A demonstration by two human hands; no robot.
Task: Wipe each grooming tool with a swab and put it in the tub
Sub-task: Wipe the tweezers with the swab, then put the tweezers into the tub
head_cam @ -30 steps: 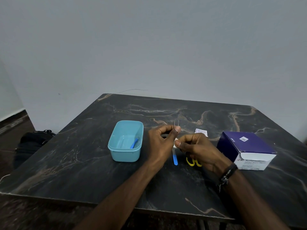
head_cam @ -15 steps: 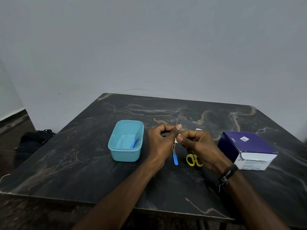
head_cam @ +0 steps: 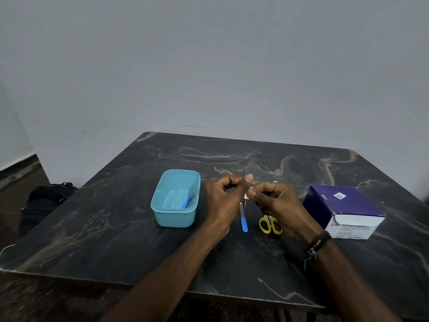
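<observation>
Left fingers [head_cam: 234, 182]: curled, thumb and forefinger pinching a thin metal tool [head_cam: 246, 174] just below its two fine points, which stand up above the thumb tip. The left hand [head_cam: 221, 201] hovers above the bench [head_cam: 116, 228].
Right fingers [head_cam: 255, 194]: pinching a small white swab [head_cam: 246, 195] against the tool's shank, just beside the left thumb. The right hand [head_cam: 281, 205] has a dark bracelet [head_cam: 316, 245] at the wrist.
Tool in hand: most likely tweezers; slim, bare metal, held roughly upright. Most of it is hidden by the hands, so its lower end cannot be told.
Step (judged): wiping, not yet ready for the tub [head_cam: 175, 198].
Risk 1: the points are fine and bare; a swab drawn up too far could snag on them, or a fingertip could get pricked.
Risk 2: the grip is narrow on smooth metal; a hard pull from the swab could tug the tool out of the pinch and drop it onto the bench.
Risk 3: the swab is tiny, so it could slip out of the right pinch mid-stroke.
Tub: light blue, left of the hands, on the bench; one blue-handled tool [head_cam: 187, 201] lies inside.
Waiting on bench: a blue-tipped metal tool [head_cam: 243, 219] between the hands, yellow-handled scissors [head_cam: 270, 225] partly under the right hand.
Swab box [head_cam: 343, 210]: purple and white, at right.
</observation>
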